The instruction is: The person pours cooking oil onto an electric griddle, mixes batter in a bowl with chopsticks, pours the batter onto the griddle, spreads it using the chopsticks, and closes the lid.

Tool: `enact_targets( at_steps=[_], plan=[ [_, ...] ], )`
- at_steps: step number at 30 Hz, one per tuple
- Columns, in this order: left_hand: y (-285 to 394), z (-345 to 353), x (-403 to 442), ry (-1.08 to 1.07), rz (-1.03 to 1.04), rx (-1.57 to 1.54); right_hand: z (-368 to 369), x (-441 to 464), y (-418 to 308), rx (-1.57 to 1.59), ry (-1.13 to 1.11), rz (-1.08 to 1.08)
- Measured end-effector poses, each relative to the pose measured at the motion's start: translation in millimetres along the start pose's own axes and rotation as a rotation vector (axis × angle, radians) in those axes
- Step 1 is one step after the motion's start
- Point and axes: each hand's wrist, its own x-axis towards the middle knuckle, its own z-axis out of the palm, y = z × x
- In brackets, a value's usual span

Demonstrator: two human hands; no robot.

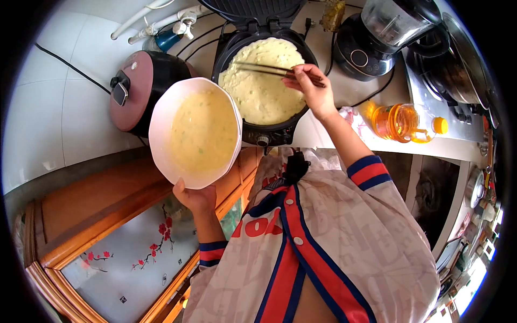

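Observation:
My left hand (196, 197) grips the lower rim of a white bowl (160, 125), tilted beside the pan, with pale yellow batter (203, 129) flecked with green inside. In my right hand (312, 89), dark chopsticks (264, 68) are pinched and reach left over the round electric pan (308, 53). Their tips are over the left part of a pale yellow layer of batter (264, 89) that covers most of the pan. The ribbed lid (256, 12) of the pan stands raised at the back.
A pink and black cooker (141, 89) stands behind the bowl at left. To the right are a blender (371, 46), an oil bottle (406, 123) lying on its side, and metal pans (458, 70) on a stove. Cables run behind the electric pan. A wooden cabinet (102, 220) is below left.

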Motion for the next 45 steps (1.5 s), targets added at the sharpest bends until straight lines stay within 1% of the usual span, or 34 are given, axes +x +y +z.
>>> enact_targets(
  at_steps=[4, 7, 9, 12, 15, 17, 21, 25, 28, 30, 31, 33, 36, 38, 41, 43, 45],
  plan=[
    [0, -6, 4, -0.012, 0.000, 0.009, -7, 7, -15, 0.030, 0.159, -0.089],
    [-1, -10, 6, -0.007, 0.002, 0.032, -6, 4, -11, 0.018, 0.202, -0.100],
    [0, -9, 7, -0.006, -0.001, 0.035, -1, -1, 2, 0.021, 0.178, -0.125],
    [2, -3, 7, -0.004, -0.025, 0.025, 11, -16, 8, 0.036, 0.039, -0.013],
    [4, 2, 7, -0.017, -0.044, -0.029, 18, -28, 9, 0.015, -0.043, 0.078],
    [3, 0, 8, -0.022, -0.047, -0.031, 10, -26, 8, 0.021, -0.039, 0.081],
    [2, 1, 10, -0.034, -0.048, -0.030, -8, -12, -8, -0.003, 0.137, -0.081],
    [1, -1, 12, -0.036, -0.051, -0.019, -24, -11, -29, -0.027, 0.212, -0.094],
    [0, 0, 13, -0.040, -0.053, -0.008, -29, -17, -27, -0.028, 0.235, -0.081],
    [0, 1, 14, -0.046, -0.049, -0.004, -33, -21, -16, 0.024, 0.239, -0.001],
    [1, 4, 14, -0.038, -0.052, -0.011, -32, -23, -13, 0.026, 0.241, -0.001],
    [2, 9, 14, -0.034, -0.063, -0.015, -28, -35, -10, 0.053, 0.161, 0.065],
    [2, 14, 16, -0.032, -0.064, -0.003, -30, -51, -12, 0.101, 0.057, 0.242],
    [1, 14, 18, -0.080, -0.072, -0.002, -35, -60, -20, 0.084, 0.006, 0.315],
    [0, 17, 18, -0.092, -0.073, -0.004, -56, -70, -33, 0.024, 0.004, 0.322],
    [-1, 18, 18, -0.097, -0.070, -0.011, -69, -68, -36, 0.022, 0.092, 0.229],
    [-4, 20, 18, -0.105, -0.070, -0.019, -73, -63, -44, 0.035, 0.222, 0.190]
  ],
)
